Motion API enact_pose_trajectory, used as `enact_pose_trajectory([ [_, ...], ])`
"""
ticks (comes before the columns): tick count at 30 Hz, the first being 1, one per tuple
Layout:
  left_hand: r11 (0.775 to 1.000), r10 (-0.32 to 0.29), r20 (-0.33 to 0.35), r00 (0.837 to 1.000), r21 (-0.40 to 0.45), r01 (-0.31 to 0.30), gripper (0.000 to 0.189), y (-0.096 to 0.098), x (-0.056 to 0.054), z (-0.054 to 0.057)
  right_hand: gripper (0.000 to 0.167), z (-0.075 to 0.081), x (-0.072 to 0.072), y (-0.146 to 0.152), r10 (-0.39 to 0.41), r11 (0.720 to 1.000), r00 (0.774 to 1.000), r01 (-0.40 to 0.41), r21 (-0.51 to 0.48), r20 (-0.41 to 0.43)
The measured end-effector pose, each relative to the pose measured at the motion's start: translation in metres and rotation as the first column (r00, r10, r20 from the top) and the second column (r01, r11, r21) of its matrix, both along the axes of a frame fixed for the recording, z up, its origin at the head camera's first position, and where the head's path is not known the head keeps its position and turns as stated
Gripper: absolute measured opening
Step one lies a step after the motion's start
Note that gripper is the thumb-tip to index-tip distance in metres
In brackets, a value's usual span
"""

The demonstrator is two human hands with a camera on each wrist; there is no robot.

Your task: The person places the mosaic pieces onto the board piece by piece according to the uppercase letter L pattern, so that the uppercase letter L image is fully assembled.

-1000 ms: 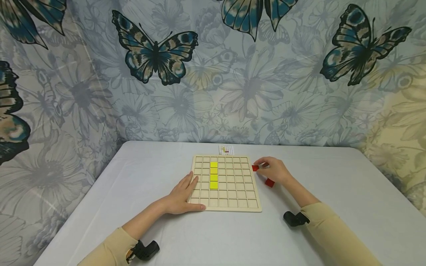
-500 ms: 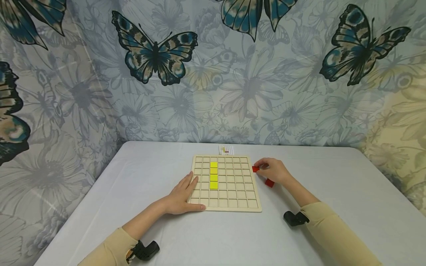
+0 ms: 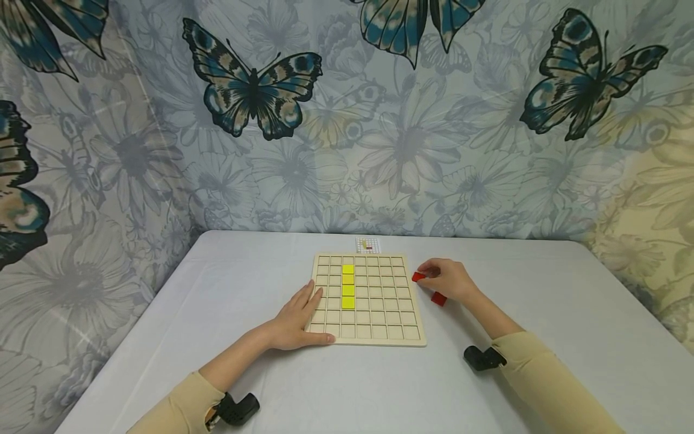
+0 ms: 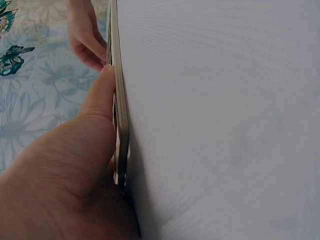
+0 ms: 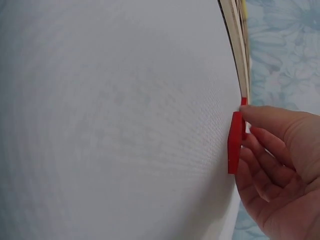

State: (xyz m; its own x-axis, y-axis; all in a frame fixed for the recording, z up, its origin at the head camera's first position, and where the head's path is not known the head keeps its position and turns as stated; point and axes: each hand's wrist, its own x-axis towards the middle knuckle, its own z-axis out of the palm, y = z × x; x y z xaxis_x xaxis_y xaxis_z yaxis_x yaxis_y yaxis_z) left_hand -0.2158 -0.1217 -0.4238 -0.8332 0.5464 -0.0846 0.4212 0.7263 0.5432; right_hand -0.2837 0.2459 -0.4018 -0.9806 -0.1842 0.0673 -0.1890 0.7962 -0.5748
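A pale wooden grid board [image 3: 379,331] lies on the table, with a column of several yellow square tiles [image 3: 348,289] set in its cells. My left hand [image 3: 295,319] rests along the board's left edge, fingers spread and thumb at the near left corner; in the left wrist view its thumb [image 4: 102,90] lies against the board's edge. Just off the board's right edge, my right hand [image 3: 447,280] pinches a red tile [image 3: 418,276] between thumb and fingers. A second red tile [image 3: 438,299] lies on the table below that hand, in front of it in the right wrist view.
A small printed card [image 3: 368,245] with a coloured grid pattern lies behind the board. A white cloth covers the table [image 3: 347,392]. Patterned wall covering with butterflies [image 3: 252,90] stands behind. Each wrist carries a black camera [image 3: 482,358].
The red tile in my right hand has tilted and shifted slightly toward me. My left hand, the board and the yellow tiles stay where they were.
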Motion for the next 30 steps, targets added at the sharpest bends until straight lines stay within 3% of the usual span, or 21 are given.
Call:
enact_pose_trajectory([
  [17, 1.000, -0.002, 0.003, 1.000, -0.004, 0.002, 0.104, 0.000, 0.001, 0.002, 0.035, 0.001, 0.009, -0.004, -0.055, 0.994, 0.998, 0.059, -0.098, 0.042],
  [30, 1.000, 0.007, 0.014, 1.000, -0.005, -0.007, 0.104, 0.001, 0.001, 0.003, 0.035, 0.000, 0.023, -0.033, 0.048, 0.984, 0.998, -0.039, -0.176, 0.045],
])
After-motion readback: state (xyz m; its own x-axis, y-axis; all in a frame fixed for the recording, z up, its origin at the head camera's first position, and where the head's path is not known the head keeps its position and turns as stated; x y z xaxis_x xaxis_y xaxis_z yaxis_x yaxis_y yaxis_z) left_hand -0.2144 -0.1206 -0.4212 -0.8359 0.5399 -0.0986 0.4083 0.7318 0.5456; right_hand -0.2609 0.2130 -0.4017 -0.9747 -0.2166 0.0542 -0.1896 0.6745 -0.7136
